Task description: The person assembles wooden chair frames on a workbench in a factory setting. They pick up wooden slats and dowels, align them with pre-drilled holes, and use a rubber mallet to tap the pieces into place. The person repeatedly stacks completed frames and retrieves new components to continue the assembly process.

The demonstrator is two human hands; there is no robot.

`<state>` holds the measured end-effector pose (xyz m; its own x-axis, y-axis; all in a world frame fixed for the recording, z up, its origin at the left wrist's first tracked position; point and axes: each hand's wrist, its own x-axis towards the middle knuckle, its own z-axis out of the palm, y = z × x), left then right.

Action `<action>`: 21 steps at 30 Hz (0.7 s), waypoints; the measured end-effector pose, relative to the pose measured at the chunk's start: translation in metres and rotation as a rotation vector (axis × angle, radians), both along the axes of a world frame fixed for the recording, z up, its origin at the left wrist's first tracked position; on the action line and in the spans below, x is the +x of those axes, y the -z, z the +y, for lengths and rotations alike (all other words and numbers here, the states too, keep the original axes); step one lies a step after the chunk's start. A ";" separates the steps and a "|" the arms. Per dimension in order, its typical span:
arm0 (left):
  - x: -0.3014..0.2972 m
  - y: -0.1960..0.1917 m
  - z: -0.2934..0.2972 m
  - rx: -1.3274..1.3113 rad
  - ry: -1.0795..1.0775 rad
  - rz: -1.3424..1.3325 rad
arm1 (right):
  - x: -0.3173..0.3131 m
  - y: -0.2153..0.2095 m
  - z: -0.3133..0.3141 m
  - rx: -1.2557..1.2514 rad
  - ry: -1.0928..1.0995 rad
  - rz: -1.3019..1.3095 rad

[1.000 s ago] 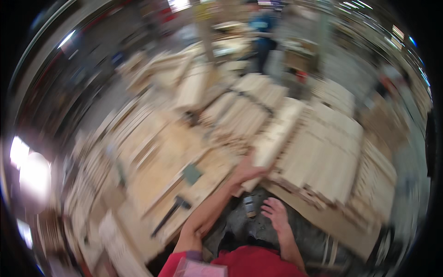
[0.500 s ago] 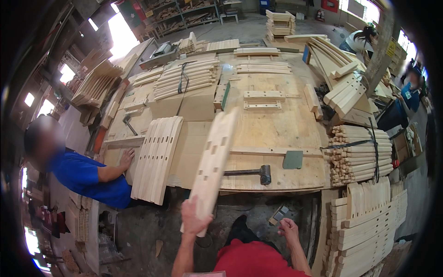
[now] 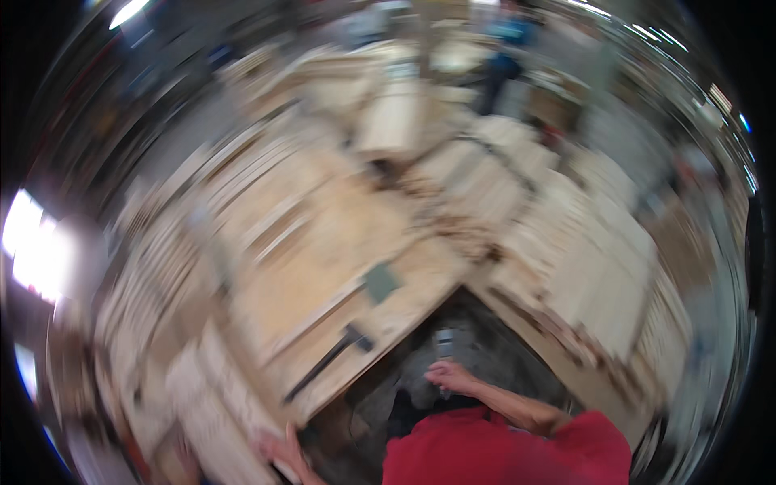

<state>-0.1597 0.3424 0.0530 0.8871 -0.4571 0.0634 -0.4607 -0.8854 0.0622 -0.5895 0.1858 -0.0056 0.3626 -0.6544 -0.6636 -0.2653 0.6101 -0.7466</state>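
Blur hides whether either hand's fingers are clenched. Right hand (image 3: 449, 377) is near a small grey tool (image 3: 444, 343); left hand (image 3: 279, 447) touches a pale wooden slat panel (image 3: 214, 420), which could be dropped off the wooden table (image 3: 323, 275).

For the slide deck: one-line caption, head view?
Motion-blurred wooden workbench with dark-headed hammer; right hand near small grey tool, left hand on pale board.

Blurred workbench (image 3: 323, 275), hammer (image 3: 331, 360); right hand (image 3: 449, 376) near grey tool (image 3: 444, 343).

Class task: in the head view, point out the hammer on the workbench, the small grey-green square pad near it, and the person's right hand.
hammer (image 3: 330, 361): head view, on its dark handle.
grey-green square pad (image 3: 381, 283): head view, on its flat top face.
right hand (image 3: 447, 376): head view, on the back of the hand.
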 end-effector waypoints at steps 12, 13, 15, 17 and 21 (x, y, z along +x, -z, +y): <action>-0.506 -0.096 -0.309 -0.311 2.006 0.375 | -0.120 -0.006 0.076 -0.042 0.750 -0.025; -0.534 -0.098 -0.311 -0.153 1.990 0.391 | -0.134 -0.006 0.086 -0.031 0.793 -0.011; -0.573 -0.098 -0.311 0.172 1.927 0.411 | -0.152 -0.004 0.109 0.010 0.991 0.020; -0.582 -0.094 -0.318 0.228 1.921 0.510 | -0.168 0.001 0.125 0.030 1.134 0.005; -0.582 -0.086 -0.333 0.241 1.960 0.513 | -0.190 0.000 0.125 0.009 1.220 -0.096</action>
<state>-0.7412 0.0096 0.1394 -0.7912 -0.5856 -0.1762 -0.5935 0.6658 0.4522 -0.7795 0.3106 -0.0055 -0.4373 -0.5950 -0.6743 0.5403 0.4256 -0.7259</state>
